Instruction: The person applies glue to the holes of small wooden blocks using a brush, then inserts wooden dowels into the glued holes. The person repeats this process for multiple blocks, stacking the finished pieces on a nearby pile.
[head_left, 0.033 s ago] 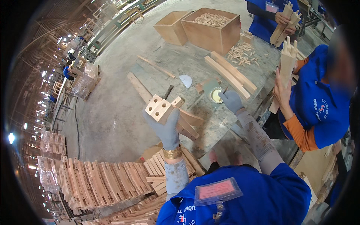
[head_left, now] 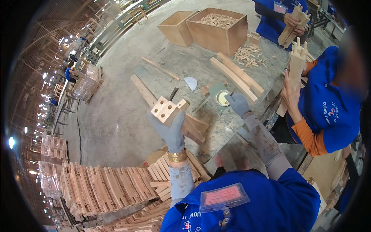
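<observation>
My left hand (head_left: 170, 127), in a grey glove, is closed around a bundle of wooden pieces (head_left: 165, 109). Their pale end faces point up and show several round drilled holes. My gloved right hand (head_left: 239, 104) pinches a thin dark stick (head_left: 232, 92) beside a small round cup (head_left: 223, 97) of pale yellow-white liquid. Whether the stick has bristles is hidden. A dark flat tool (head_left: 174, 93) lies just beyond the held wood, and a white half-disc (head_left: 191, 83) rests farther off on the table.
Two long wooden bars (head_left: 236, 77) lie beyond the cup. Behind them are loose dowels (head_left: 249, 54) and a plywood box (head_left: 216, 36) full of dowels. At right a co-worker (head_left: 324, 104) holds wood with dowels in its end. Stacked drilled wood pieces (head_left: 108, 187) stand at lower left.
</observation>
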The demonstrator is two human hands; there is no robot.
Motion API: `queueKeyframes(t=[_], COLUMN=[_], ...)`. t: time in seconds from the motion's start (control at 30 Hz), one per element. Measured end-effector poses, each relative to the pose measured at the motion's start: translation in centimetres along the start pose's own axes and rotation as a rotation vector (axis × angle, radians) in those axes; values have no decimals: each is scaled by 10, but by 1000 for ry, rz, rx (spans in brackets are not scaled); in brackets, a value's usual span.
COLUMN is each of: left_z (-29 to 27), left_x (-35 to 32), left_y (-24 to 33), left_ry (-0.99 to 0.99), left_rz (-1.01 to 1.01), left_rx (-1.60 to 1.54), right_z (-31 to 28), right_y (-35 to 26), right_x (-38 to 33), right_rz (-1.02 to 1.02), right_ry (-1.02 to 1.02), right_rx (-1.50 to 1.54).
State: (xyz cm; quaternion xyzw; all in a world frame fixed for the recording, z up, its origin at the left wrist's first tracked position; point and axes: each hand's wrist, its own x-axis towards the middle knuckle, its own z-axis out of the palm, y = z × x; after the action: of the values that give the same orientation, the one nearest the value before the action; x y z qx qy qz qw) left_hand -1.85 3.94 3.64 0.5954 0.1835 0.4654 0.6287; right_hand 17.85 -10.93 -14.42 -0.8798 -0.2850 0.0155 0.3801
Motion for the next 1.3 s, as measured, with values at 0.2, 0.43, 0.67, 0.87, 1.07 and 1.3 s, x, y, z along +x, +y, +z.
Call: queueKeyframes(t=[0.2, 0.43, 0.67, 0.87, 1.07, 1.3], left_z=[2, -7, -14, -11, -17, -9], left_x=[1, -3, -3, -13, -17, -18], left_y=[-11, -17, -14, -15, -16, -21], left_ry=[61, -77, 23, 5, -77, -48], left_rz=[18, 209, 214, 157, 252, 222], left_rx=[-3, 328, 222, 278, 488, 245], right_z=[-3, -2, 1, 11, 3, 9], right_y=[-3, -3, -4, 0, -13, -2], right_x=[-15, -23, -5, -22, -35, -50], right_rz=[52, 96, -11, 62, 62, 393], right_ry=[42, 80, 169, 115, 158, 167], right_rx=[245, 310, 282, 306, 516, 1088])
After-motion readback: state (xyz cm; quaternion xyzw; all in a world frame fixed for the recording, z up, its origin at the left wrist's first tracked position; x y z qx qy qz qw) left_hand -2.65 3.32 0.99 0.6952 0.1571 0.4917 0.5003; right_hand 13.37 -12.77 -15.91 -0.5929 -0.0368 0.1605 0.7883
